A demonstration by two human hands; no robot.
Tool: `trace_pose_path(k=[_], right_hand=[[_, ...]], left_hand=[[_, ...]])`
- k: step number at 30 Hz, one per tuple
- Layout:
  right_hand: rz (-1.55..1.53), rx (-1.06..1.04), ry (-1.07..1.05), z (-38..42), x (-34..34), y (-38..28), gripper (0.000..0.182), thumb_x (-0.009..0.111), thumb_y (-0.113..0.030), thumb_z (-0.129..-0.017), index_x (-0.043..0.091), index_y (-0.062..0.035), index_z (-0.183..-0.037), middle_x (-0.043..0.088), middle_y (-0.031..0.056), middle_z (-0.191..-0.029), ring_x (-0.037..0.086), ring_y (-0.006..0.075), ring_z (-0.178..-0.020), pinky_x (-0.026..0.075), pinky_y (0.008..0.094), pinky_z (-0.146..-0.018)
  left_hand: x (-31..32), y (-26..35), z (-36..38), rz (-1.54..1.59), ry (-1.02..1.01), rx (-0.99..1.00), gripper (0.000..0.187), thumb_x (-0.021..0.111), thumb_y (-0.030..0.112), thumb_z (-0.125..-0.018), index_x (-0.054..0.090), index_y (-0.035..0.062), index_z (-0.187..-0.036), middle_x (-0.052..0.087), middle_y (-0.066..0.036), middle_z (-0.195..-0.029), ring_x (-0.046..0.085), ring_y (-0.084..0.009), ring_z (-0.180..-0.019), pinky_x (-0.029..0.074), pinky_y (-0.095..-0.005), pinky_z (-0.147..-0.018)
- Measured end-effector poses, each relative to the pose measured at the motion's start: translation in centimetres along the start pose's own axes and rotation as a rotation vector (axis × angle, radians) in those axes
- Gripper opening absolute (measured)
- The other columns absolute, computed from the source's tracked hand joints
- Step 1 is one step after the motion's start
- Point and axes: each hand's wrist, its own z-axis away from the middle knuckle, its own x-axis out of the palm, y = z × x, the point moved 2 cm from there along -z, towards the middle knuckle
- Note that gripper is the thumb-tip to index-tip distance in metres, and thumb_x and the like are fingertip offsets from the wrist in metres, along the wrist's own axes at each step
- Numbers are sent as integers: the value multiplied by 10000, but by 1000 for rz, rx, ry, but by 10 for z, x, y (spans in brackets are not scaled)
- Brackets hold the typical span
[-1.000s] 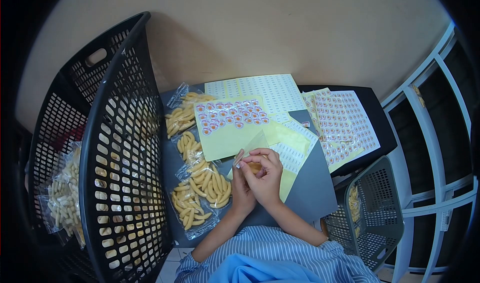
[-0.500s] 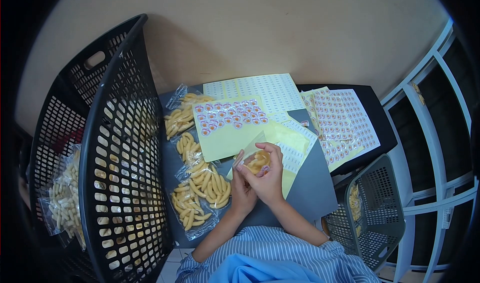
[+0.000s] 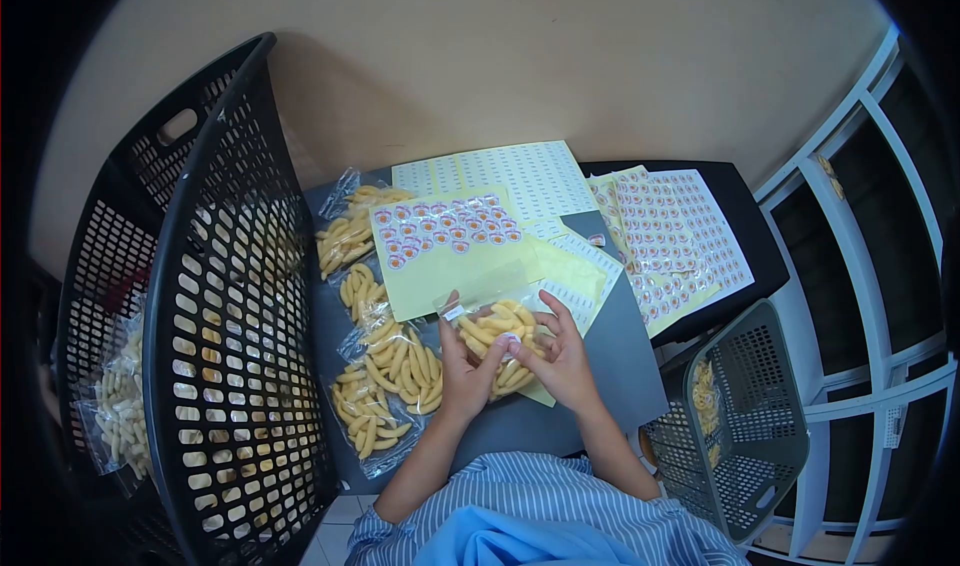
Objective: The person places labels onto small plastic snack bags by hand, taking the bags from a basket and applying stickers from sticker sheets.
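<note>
A clear plastic bag of curved yellow snack sticks (image 3: 497,323) is held between my two hands over the grey table. My left hand (image 3: 467,374) grips its left side, thumb on the front. On the other side, my right hand (image 3: 563,364) has its fingers around the edge. Both thumb tips meet at a small round sticker (image 3: 513,341) on the bag's front, partly covering it. A small white label (image 3: 453,311) shows at the upper left corner. Just beyond the bag lies a yellow backing sheet (image 3: 430,291) with rows of round pink-and-orange stickers, its lower part bare.
Several filled snack bags (image 3: 405,368) lie along the table's left side. A tall black crate (image 3: 240,346) with bags inside stands left. Printed label sheets (image 3: 545,171) lie at the back, more sticker sheets (image 3: 690,236) at right. Lower right is a grey-green basket (image 3: 755,406).
The bag has turned from tilted, mostly hidden between my hands, to front-facing and spread out. My hands have moved apart to its two sides, with thumbs now on the sticker.
</note>
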Motion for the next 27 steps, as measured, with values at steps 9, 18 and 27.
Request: trace_pose_path(k=[9,18,27], right_hand=[[-20,-63,90,8,-9,-7,641,586,30,-736,234,-10,-1270,475,115,-1058,543,169,-907,474,243,-733],[320,-536,1404,112,-287,-31,397,638,-101,-753,434,26,-1070,527,146,-1025,539,184,-880,479,301,-755],[-301,311,1781,223,-406,132,421,626,-151,-740,486,77,-1065,535,242,-1014,541,349,-913,431,369,-804]], left_hand=[[4,1,7,-18,-195,-63,853,518,-60,-717,-54,98,-1330,347,-177,-1224,407,-250,-1113,381,-327,-892],[-19,23,-5,-486,113,134,637,565,-9,-672,273,37,-1236,393,-115,-1191,443,-195,-978,370,-292,-753],[-60,77,3,-842,379,260,316,562,-4,-681,453,20,-976,441,-123,-1050,443,-232,-978,343,-317,-805]])
